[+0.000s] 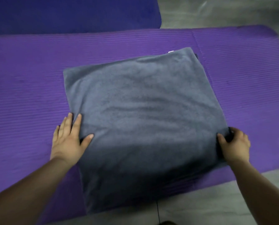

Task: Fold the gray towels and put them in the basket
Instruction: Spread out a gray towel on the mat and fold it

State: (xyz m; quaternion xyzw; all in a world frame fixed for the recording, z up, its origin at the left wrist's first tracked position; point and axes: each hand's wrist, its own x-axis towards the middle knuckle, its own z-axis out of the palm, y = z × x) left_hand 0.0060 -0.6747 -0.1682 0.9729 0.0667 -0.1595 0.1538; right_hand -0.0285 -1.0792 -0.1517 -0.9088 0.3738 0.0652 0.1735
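Gray towel (142, 120) is lying flat on the purple mat (30, 88), folded to a rough square, rotated a bit so its far corner points up and to the right. Near edge hangs past the mat's near edge onto the gray floor (216, 207). Surface is mostly smooth, with a few shallow ripples across the middle. A small white tag (171, 51) shows at the far edge, and a darker under-layer peeks out at the far right corner.

Your left hand (69, 140) is palm down on the towel's left edge. Fingers (77, 120) are extended and only slightly spread; the thumb is splayed out onto the cloth and the outer ones lie on the mat just off the edge. It's pressing flat, not gripping anything.

Your right hand (234, 145) is at the towel's right edge, near the right corner. Its fingers are curled around the edge, thumb on top of the cloth, the rest wrapped over the side: it's pinching the towel's edge. Can't tell how many layers are in that pinch, since the fold there is dark and blurred.

Both forearms come in from the bottom corners of the view, well apart, with the towel between them.

A second, darker blue mat (70, 13) lies beyond the purple one, touching or overlapping its far edge; can't tell which. A thin dark cord (157, 210) runs across the floor just below the towel's near edge.
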